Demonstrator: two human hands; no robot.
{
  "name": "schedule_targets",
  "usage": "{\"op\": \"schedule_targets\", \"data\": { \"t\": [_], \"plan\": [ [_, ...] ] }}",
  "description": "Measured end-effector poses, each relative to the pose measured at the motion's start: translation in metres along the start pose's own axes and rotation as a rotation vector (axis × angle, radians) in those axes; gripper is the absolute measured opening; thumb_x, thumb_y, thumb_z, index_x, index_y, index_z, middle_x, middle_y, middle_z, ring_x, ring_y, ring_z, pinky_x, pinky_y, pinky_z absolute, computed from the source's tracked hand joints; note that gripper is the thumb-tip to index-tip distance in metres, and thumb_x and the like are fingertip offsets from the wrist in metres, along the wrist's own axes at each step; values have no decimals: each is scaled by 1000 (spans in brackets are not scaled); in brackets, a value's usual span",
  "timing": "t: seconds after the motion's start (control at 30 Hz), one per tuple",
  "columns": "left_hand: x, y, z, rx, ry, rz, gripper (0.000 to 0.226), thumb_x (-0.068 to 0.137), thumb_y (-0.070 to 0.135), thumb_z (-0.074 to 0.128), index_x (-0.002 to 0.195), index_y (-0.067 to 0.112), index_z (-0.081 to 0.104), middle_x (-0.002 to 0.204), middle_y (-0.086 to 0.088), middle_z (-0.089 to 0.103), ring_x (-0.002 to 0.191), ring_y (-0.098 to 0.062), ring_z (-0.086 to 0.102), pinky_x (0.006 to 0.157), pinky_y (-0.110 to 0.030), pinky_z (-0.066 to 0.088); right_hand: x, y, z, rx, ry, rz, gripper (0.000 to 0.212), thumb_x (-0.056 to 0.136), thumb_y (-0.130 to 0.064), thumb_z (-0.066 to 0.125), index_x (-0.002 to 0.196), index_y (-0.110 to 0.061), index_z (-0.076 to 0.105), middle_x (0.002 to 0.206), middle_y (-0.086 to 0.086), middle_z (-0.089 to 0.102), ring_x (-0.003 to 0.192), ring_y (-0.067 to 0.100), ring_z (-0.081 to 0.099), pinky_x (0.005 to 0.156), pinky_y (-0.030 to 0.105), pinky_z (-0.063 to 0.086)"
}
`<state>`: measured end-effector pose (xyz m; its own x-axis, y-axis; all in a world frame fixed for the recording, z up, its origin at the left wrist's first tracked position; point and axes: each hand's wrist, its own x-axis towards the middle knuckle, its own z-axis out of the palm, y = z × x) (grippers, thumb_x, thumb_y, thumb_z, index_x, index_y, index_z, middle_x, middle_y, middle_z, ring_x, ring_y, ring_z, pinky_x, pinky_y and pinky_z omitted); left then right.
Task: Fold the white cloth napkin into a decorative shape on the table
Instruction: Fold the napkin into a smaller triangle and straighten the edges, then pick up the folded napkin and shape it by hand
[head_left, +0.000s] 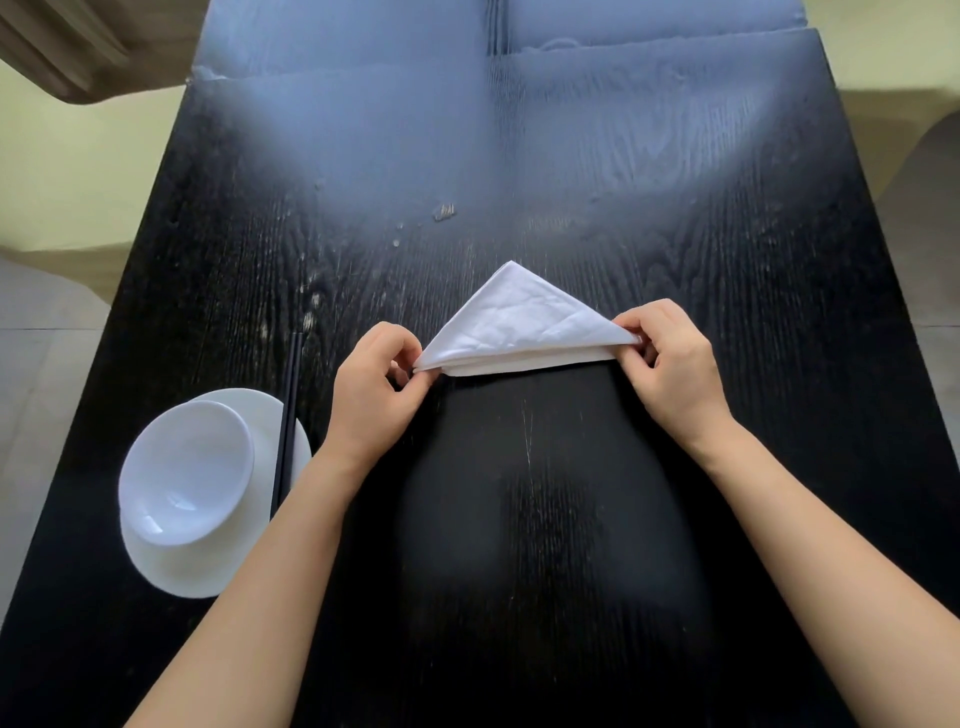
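Note:
The white cloth napkin (519, 319) lies on the black table (545, 519), folded into a layered triangle with its tip pointing away from me. Its long edge faces me and shows several stacked layers. My left hand (376, 387) pinches the napkin's left corner between thumb and fingers. My right hand (670, 358) pinches the right corner the same way. Both corners look slightly lifted off the table.
A white bowl (187, 470) rests tilted on a white plate (208, 566) at the near left. Dark chopsticks (288, 421) lie beside them, partly on the plate. The table's left and right edges drop to a pale floor.

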<state>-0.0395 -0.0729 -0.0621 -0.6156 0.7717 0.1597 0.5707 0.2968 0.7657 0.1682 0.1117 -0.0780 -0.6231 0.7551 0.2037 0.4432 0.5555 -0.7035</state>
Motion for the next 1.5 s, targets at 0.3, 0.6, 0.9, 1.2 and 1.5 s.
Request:
{"op": "schedule_targets", "data": {
  "t": [0.3,0.6,0.9,1.2,1.5],
  "plan": [
    [2,-1,8,168,42,-45,27,71,-3,62,60,9,41,60,-2,42,57,-16,38,52,-19,31,-2,7,3,-70,29,-95,13,75,13,51,77,0,54,78,11,52,69,11,39,61,18,31],
    [-8,-5,11,417,-23,44,16,80,21,46,70,8,45,70,-2,44,68,-19,39,50,-36,39,-6,19,-17,-142,-61,-216,22,90,-15,50,92,1,66,81,12,57,78,29,51,72,27,42],
    [14,44,6,296,121,4,34,74,22,50,104,6,56,101,-9,58,94,-27,52,83,-32,39,-9,14,-12,-204,-61,-289,9,86,-7,59,88,1,62,88,14,60,81,30,52,77,33,44],
    [66,49,41,270,-399,-387,34,85,40,59,104,12,53,95,4,55,91,-20,51,67,-28,38,5,3,-10,-52,-144,-99,15,82,-5,65,74,-4,53,84,9,58,80,26,48,72,28,40],
    [29,52,29,-55,-344,-154,24,83,26,67,102,15,57,88,-2,63,78,-14,54,63,-11,38,37,-28,-26,-14,-471,-33,46,81,-30,67,123,-18,51,110,-5,56,100,11,46,84,20,35]
  ]
}}
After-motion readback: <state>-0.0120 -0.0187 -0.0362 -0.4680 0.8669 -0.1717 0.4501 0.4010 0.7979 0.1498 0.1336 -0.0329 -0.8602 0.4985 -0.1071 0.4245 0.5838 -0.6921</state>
